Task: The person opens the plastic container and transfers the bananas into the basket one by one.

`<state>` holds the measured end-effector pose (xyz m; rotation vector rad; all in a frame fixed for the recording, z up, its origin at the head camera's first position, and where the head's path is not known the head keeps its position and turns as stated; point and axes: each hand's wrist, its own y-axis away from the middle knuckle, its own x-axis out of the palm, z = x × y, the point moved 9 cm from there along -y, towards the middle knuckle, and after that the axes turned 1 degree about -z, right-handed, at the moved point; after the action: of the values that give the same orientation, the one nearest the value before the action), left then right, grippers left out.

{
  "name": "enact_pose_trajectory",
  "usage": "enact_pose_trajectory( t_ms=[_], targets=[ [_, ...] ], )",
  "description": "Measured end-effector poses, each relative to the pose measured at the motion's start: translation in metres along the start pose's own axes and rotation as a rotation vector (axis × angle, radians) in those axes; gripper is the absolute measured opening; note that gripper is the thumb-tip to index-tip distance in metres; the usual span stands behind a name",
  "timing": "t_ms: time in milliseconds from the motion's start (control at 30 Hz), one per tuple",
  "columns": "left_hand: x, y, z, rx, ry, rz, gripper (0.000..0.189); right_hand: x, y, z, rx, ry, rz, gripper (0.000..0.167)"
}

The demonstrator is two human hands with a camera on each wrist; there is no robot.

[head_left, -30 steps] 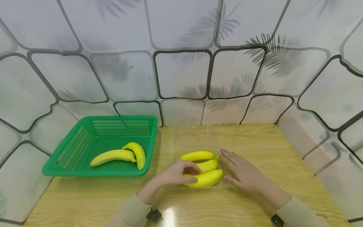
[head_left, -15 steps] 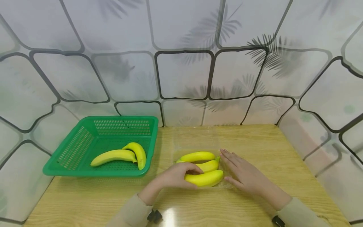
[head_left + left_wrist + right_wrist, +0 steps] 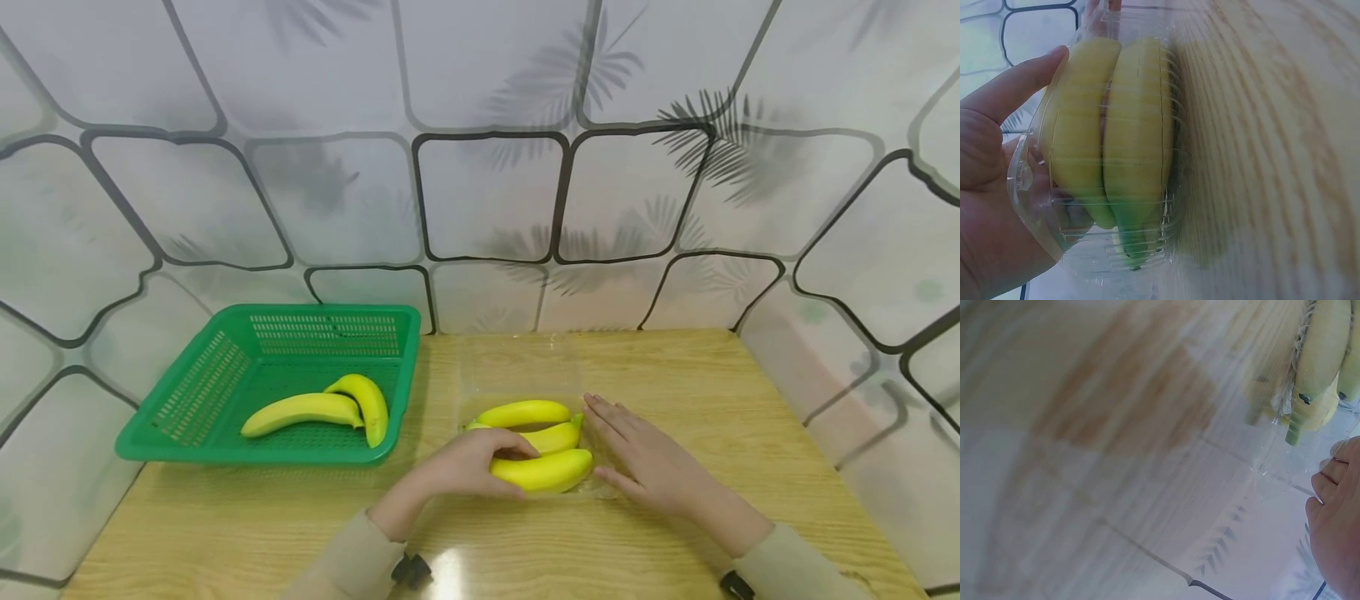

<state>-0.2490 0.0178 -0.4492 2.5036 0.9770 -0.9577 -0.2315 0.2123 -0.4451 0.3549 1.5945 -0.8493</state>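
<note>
A clear plastic clamshell box [image 3: 1179,156] with several yellow bananas in it rests on the table in front of me. Its see-through lid [image 3: 519,364] lies folded back toward the wall. My left hand [image 3: 472,462] grips the left end of the front banana [image 3: 546,472], thumb at the near side and fingers curled over the top. Behind it lie a middle banana [image 3: 557,438] and a back banana [image 3: 525,412]. My right hand [image 3: 652,462] lies flat with straight fingers at the box's right side, holding nothing; its fingertips are beside the banana tips.
A green perforated basket [image 3: 408,375] stands on the left of the wooden table [image 3: 667,367], with two bananas [image 3: 303,412] inside. Patterned wall panels [image 3: 487,200] enclose the table at the back and both sides.
My left hand has lowered and its fingers have closed in around the front banana's left end. The right hand has stayed in place.
</note>
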Motion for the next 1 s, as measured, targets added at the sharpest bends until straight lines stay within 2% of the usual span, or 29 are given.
enact_pose_trajectory(
  t_ms=[267,533,1000],
  targets=[
    [-0.0016,-0.0005,0.0014,-0.028,0.042,-0.014,0.044,-0.0004,0.0003,-0.0004,0.005,-0.003,0.004,0.077],
    [-0.002,-0.0007,0.0034,-0.043,0.043,-0.021,0.041,-0.001,0.0002,0.0003,-0.005,0.001,-0.012,0.077],
    [-0.0019,-0.0007,0.0022,-0.027,0.048,-0.044,0.039,-0.0009,0.0,0.0008,-0.003,-0.013,-0.012,0.077]
  ],
)
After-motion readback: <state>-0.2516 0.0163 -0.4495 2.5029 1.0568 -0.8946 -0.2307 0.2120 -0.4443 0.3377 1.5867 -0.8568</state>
